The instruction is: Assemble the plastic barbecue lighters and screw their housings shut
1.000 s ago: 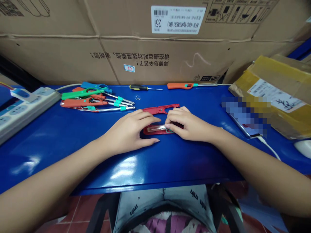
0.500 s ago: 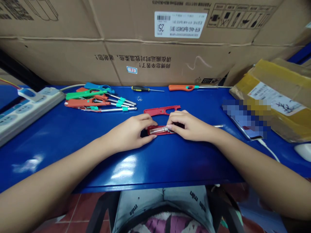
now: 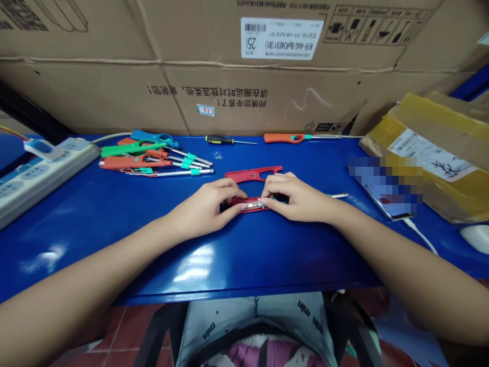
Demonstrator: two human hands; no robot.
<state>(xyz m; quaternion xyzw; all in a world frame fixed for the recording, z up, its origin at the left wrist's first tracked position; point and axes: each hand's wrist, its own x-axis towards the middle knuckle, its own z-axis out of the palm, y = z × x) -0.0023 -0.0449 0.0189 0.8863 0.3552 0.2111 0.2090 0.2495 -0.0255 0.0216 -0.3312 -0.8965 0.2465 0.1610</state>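
An opened red lighter (image 3: 250,209) of the long-necked kind lies on the blue table between my hands, its inner parts showing. My left hand (image 3: 214,204) grips its left end, the thumb pressed onto the inside and the fingers behind the far edge. At the middle of the lighter, the fingers and thumb of my right hand (image 3: 292,198) pinch it and cover much of what is inside. Its metal tube (image 3: 340,195) sticks out beyond my right hand. Just behind lies the loose red half-shell (image 3: 248,175), partly behind my right fingers.
Several coloured lighters (image 3: 141,155) lie piled at the back left, near a power strip (image 3: 42,173). A screwdriver (image 3: 225,139), small screws (image 3: 218,155) and an orange lighter (image 3: 284,138) lie along the back. A phone (image 3: 382,191) and a taped parcel (image 3: 431,153) are at right.
My left thumb has moved up from the lighter's near edge onto its inside, covering part of the clear tank. My right hand has barely moved.
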